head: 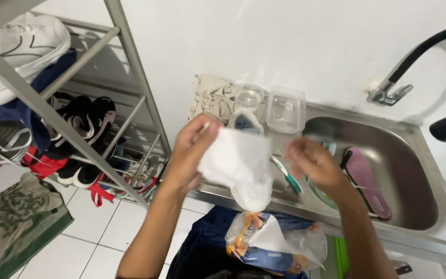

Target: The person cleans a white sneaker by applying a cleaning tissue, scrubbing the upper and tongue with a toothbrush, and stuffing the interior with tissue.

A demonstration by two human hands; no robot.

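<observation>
**White cloth held over the sink edge**

Nearest the camera, a clear plastic bag (269, 240) with orange contents lies against dark blue fabric (207, 243) at the person's front, just below the sink's (440, 227) front rim.

Above it, the left hand (192, 155) grips a white cloth (236, 160) by its upper left corner, fingers pinched around the fabric. The cloth hangs down over the steel drainboard, and its lower edge overlaps a white shoe (251, 194) lying on the rim. The right hand (316, 165) is just beside the cloth's right edge; it is blurred, fingers loosely curled, and I cannot tell whether it grips the cloth or only sits near it.

Between the hands, a toothbrush (287, 173) with a green and white handle lies on the drainboard. In the basin beyond the right hand rests a purple insole (367, 181), tilted along the basin floor.

Farther back on the counter stand a clear square container (286, 108) and a small clear round cup (249, 95), side by side, with a crumpled beige rag (210, 98) to their left against the wall. A black flexible tap (419, 51) rises at the wall behind the basin.

To the left, a grey metal rack (78, 103) holds black and white shoes (86, 116), with white sneakers (21, 44) on the top shelf. A green mat (11, 227) lies on the white floor tiles below.
</observation>
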